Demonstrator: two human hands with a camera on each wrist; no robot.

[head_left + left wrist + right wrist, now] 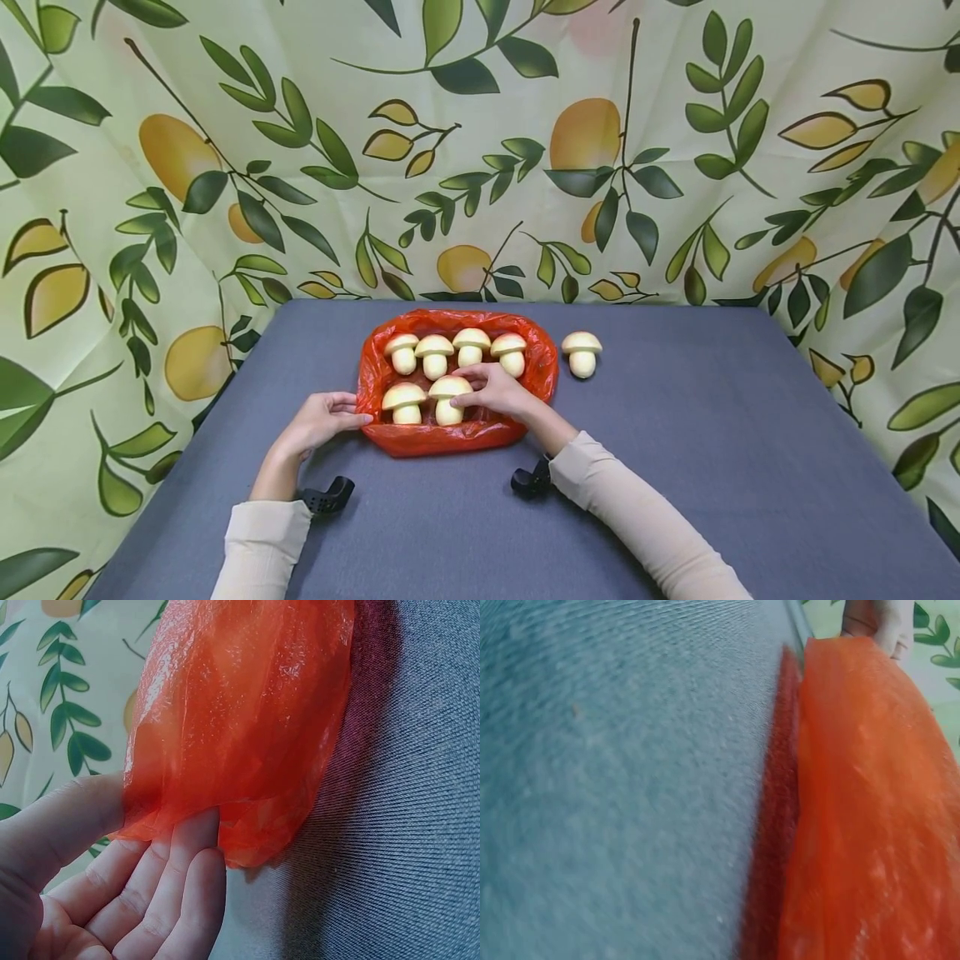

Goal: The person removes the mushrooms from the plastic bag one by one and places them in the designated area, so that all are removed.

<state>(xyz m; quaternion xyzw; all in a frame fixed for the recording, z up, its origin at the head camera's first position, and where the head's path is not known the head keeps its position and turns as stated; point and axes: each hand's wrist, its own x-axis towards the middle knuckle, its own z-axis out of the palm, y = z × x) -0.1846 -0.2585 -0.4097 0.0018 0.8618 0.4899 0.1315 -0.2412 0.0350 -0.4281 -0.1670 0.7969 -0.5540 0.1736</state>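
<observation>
1. Head view: a red plastic bag (442, 440) is set on the table (675, 467) with its mouth spread upward, presumably so that the inside can be reached. Four toy mushrooms (471, 338) are lined up along its 12 o'clock side, caps toward 12 and stems toward 6; by this shared facing, space is probably saved. In the nearer row, one mushroom (406, 396) is placed toward 8 o'clock, and beside it the held mushroom (447, 388) is pinched between thumb and fingers by the right grip (501, 392), brought in from 4 o'clock, likely for fine control of its position. A loose mushroom (582, 343) is left on the table outside the bag, near its rim toward 2 to 3 o'clock. By the left grip (318, 423), the bag's 8 to 9 o'clock edge is held, apparently for steadiness.

2. Left wrist view: the thin film is nipped narrowly between thumb and fingers, probably so that the soft wall does not sag.

3. Right wrist view: the bag's outer wall is shown from 1 to 5 o'clock; the right grip itself is not shown.
</observation>
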